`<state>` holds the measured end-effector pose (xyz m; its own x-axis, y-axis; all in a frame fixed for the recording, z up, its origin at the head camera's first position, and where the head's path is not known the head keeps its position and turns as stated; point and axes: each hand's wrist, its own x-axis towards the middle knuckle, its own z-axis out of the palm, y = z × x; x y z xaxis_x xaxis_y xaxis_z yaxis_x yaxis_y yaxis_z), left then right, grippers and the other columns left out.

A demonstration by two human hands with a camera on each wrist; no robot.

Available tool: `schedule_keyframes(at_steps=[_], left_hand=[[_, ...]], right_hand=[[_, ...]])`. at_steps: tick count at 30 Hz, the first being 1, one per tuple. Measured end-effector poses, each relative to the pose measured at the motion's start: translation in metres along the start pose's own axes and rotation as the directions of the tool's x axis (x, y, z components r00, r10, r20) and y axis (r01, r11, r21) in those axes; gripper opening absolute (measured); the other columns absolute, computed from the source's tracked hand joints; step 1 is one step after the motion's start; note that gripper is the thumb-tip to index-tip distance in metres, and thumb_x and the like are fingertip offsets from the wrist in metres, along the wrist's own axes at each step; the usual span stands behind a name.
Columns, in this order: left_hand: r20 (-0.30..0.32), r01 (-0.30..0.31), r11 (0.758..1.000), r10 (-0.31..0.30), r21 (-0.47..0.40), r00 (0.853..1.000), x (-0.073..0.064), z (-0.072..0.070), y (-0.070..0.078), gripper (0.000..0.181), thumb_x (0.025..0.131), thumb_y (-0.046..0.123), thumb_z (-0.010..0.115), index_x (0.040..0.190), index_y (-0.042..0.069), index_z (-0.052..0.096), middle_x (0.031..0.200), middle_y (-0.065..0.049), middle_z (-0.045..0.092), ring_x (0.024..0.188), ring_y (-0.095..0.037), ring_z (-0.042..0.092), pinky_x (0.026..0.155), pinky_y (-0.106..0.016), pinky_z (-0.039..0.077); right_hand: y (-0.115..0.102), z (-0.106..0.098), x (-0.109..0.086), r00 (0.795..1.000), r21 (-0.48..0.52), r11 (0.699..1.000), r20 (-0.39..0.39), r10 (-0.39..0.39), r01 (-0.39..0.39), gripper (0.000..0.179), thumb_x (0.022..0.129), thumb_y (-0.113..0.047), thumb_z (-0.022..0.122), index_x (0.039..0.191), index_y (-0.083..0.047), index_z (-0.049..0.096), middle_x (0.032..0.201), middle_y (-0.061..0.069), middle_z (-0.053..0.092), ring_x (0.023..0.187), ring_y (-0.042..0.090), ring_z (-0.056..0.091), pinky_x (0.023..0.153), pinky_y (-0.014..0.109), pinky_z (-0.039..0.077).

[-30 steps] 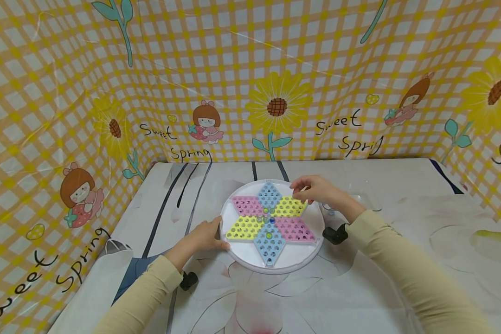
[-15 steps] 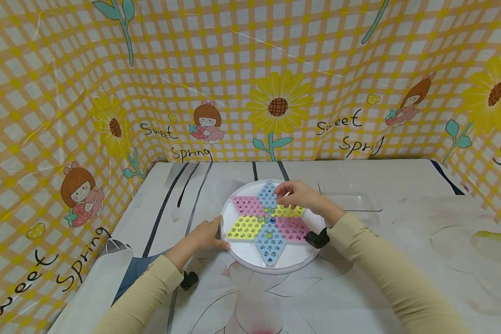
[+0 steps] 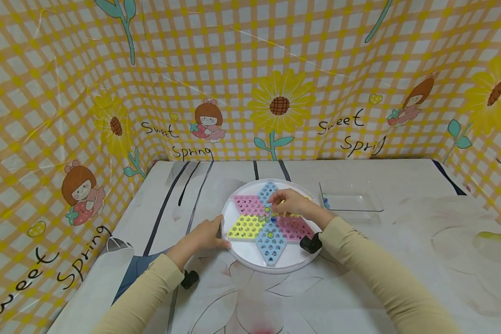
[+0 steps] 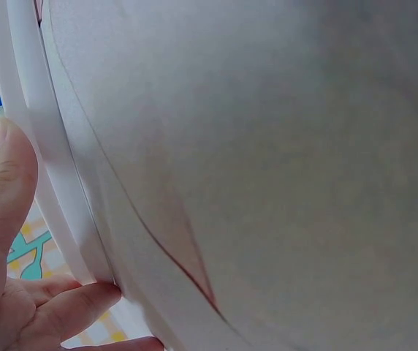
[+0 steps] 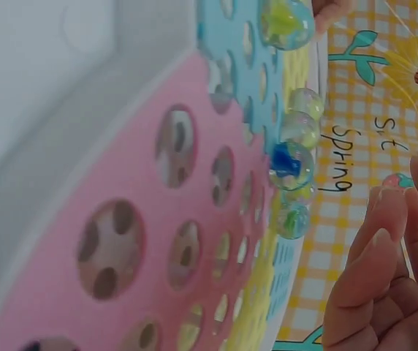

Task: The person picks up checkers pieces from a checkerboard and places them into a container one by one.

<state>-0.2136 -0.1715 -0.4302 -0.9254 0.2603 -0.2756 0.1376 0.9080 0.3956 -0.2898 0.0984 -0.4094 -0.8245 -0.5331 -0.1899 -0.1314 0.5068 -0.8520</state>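
A round white Chinese checkers board (image 3: 244,256) with a pink, yellow and blue star lies on the table. At its left rim my left hand (image 3: 204,235) holds the edge; in the left wrist view the thumb (image 4: 6,175) lies on the rim and fingertips touch its outer side. Over the board's yellow upper-right point is my right hand (image 3: 295,203), fingers curled and close together near the centre marbles. Whether they pinch anything is hidden. Several glass marbles sit on the board, among them a blue one (image 5: 291,168) and a yellow-green one (image 3: 270,235).
A clear rectangular container (image 3: 361,210) stands right of the board, with small blue marbles (image 3: 326,201) at its left end. A yellow checked cloth (image 3: 234,69) hangs behind the table. Something white and folded (image 3: 118,250) lies at the left edge.
My right hand has moved left and slightly nearer, from the board's upper-right rim to close by the centre, uncovering the clear container. My left hand stays at the rim.
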Motion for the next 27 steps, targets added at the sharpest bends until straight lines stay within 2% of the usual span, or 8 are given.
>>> schedule_keyframes(at_steps=[7, 18, 27], left_hand=[[0.003, 0.007, 1.000, -0.007, -0.001, 1.000, 0.000, -0.001, 0.001, 0.091, 0.073, 0.038, 0.074, 0.141, 0.000, 0.028, 0.130, -0.027, 0.047, 0.122, -0.045, 0.040, 0.099, -0.054, 0.036], [0.002, 0.004, 1.000, -0.004, 0.011, 1.000, 0.002, 0.001, 0.000, 0.091, 0.074, 0.039, 0.074, 0.141, -0.001, 0.027, 0.131, -0.027, 0.047, 0.122, -0.045, 0.040, 0.099, -0.054, 0.036], [-0.013, -0.012, 1.000, 0.012, 0.029, 1.000, 0.002, 0.002, -0.001, 0.091, 0.073, 0.039, 0.075, 0.140, -0.003, 0.029, 0.128, -0.027, 0.049, 0.121, -0.045, 0.041, 0.099, -0.053, 0.036]], right_hand=[[0.004, 0.005, 0.001, 0.998, 0.005, 0.998, 0.001, 0.058, -0.058, 0.029, 0.082, -0.008, 0.062, 0.109, 0.004, 0.057, 0.081, 0.004, 0.056, 0.061, 0.013, 0.048, 0.056, 0.025, 0.044], [0.009, 0.010, 0.001, 0.998, -0.098, 0.993, -0.009, 0.068, -0.068, 0.024, 0.081, -0.004, 0.063, 0.104, 0.002, 0.063, 0.073, 0.000, 0.054, 0.063, 0.010, 0.046, 0.058, 0.021, 0.040], [0.011, 0.015, 0.002, 0.996, -0.200, 0.975, -0.024, 0.090, -0.093, 0.023, 0.077, -0.002, 0.067, 0.100, -0.002, 0.066, 0.071, 0.000, 0.052, 0.066, 0.010, 0.045, 0.059, 0.019, 0.038]])
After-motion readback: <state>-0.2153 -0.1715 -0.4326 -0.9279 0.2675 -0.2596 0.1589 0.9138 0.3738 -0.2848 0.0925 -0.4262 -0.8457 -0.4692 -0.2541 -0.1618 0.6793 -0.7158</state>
